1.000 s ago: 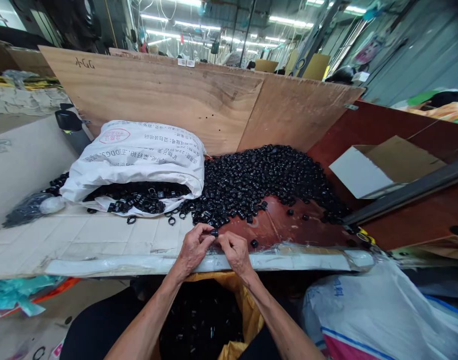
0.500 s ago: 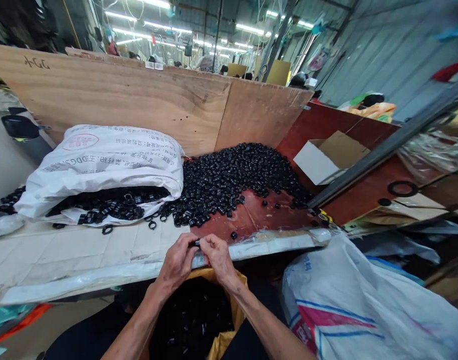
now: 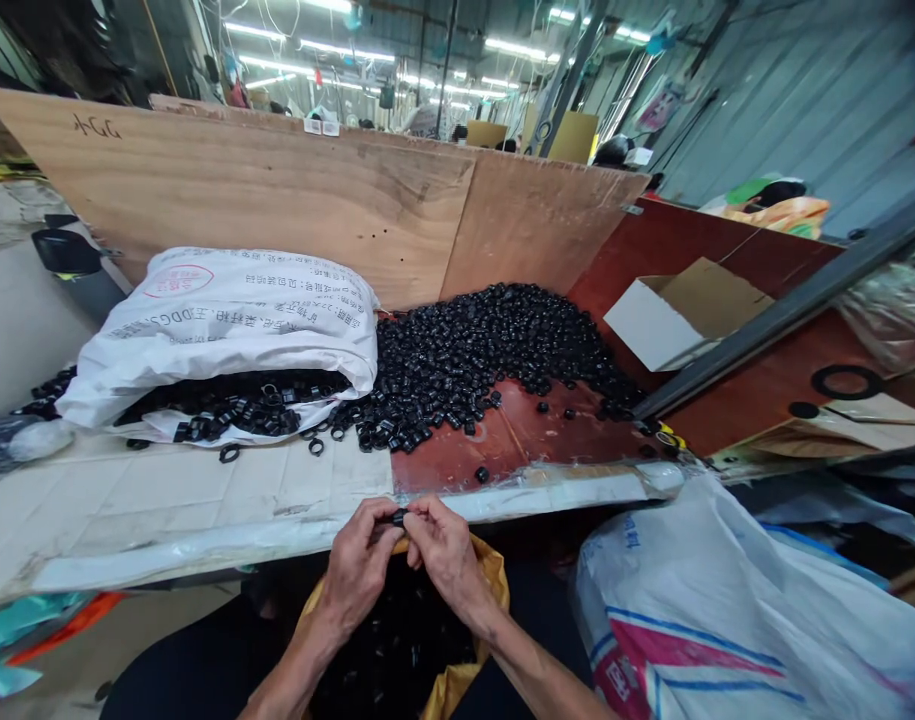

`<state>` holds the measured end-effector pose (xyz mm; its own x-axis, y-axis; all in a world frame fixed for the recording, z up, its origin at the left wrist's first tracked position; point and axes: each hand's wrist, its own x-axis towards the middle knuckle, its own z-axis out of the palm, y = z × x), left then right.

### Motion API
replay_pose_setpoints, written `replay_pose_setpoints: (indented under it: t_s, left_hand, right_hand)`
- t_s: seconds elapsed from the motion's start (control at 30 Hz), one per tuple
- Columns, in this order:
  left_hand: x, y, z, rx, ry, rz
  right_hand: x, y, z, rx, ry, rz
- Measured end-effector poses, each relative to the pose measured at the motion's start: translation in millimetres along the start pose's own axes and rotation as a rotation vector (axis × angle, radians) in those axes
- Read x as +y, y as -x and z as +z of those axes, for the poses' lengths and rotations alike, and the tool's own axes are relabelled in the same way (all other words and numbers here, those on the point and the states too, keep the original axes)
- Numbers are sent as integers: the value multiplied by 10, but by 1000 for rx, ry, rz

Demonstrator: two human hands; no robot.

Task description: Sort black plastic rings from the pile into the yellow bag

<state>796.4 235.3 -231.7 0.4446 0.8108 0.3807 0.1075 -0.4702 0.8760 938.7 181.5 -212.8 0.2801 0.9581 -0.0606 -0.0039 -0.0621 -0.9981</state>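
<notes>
Between the fingertips of both hands is a small black part (image 3: 398, 517), held just in front of the table's taped edge. My left hand (image 3: 361, 560) pinches it from the left, and my right hand (image 3: 446, 555) grips its other side. Beneath the hands a yellow sack (image 3: 493, 575) stands open with many dark pieces inside. On the table lies a large heap of black ring-like parts (image 3: 494, 340). A white woven bag (image 3: 239, 310) rests on its side at the left, more black rings showing at its mouth.
Wooden boards (image 3: 292, 190) wall the table's back. At the right are an open carton (image 3: 652, 325), a slanting metal bar (image 3: 787, 320) and a large white sack (image 3: 689, 590). Loose rings (image 3: 230, 453) lie near the front edge.
The view has shifted, so the table and bags appear slightly further right. Both hands appear a little lower in the picture, still together on the small black part.
</notes>
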Motion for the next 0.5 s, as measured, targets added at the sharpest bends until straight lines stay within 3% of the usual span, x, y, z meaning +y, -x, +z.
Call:
replay_pose_setpoints:
  t_s: [0.07, 0.17, 0.37, 0.43, 0.5]
  left_hand:
    - [-32, 41, -3, 8, -163, 198]
    - [-107, 85, -31, -73, -310, 403]
    - [-101, 174, -72, -248, -438, 556]
    - [24, 153, -133, -355, -412, 511]
    - [156, 69, -259, -450, -384, 360]
  right_hand:
    - [17, 33, 32, 25, -141, 139]
    - [32, 78, 22, 15, -268, 310]
    - [-3, 162, -125, -32, -330, 636]
    - [-27, 188, -208, -116, -148, 609]
    - [-53, 173, -359, -92, 209, 341]
